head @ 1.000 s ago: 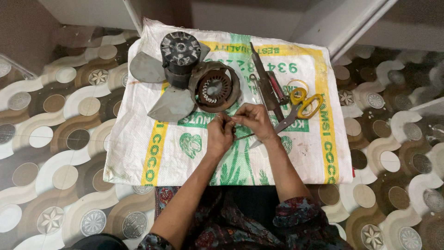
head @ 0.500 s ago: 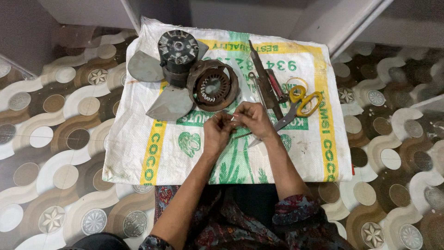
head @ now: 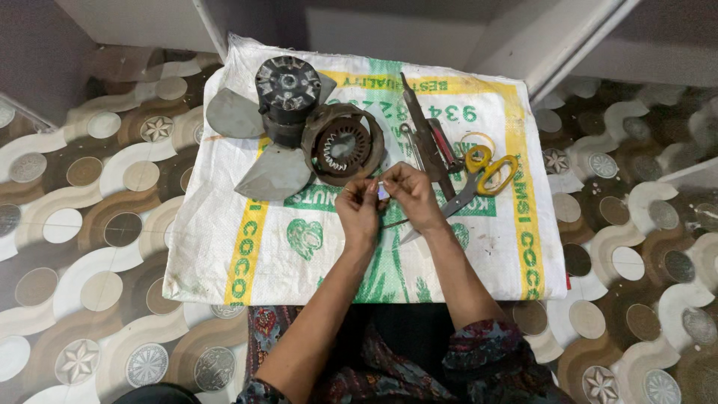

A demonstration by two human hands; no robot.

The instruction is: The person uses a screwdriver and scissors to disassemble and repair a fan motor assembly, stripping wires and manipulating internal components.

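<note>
A: Hands?

B: Both raised over the middle of the white woven sack (head: 224, 247), meeting fingertip to fingertip. Left hand (head: 359, 213) and right hand (head: 411, 196) pinched together around a small pale piece (head: 383, 191).

A: Where exactly, relative to the fingers?

B: Caught right between the two sets of fingertips, only a sliver showing. Held just off the sack, just below the round stator ring (head: 342, 144). Too small to name any closer.

A: Fingers closed, then?

B: Closed on the small pale piece, both hands. Thumbs and forefingers bent inward, other fingers curled behind.

A: Anything trailing from it?

B: A thin dark strand below the right hand, possibly wire; can't tell whether joined to the piece.

A: Around the hands?

B: Stator ring touching a dark motor body (head: 288, 97), with grey fan blades (head: 273, 176) spread out beneath and to the left. To the right, yellow-handled scissors (head: 486, 168), blades pointing down toward the right wrist. Beside those, a long dark file (head: 421, 123) and a red-handled tool (head: 446, 146), lying side by side. Under all of it, a patterned brown and cream floor (head: 90, 224).
</note>
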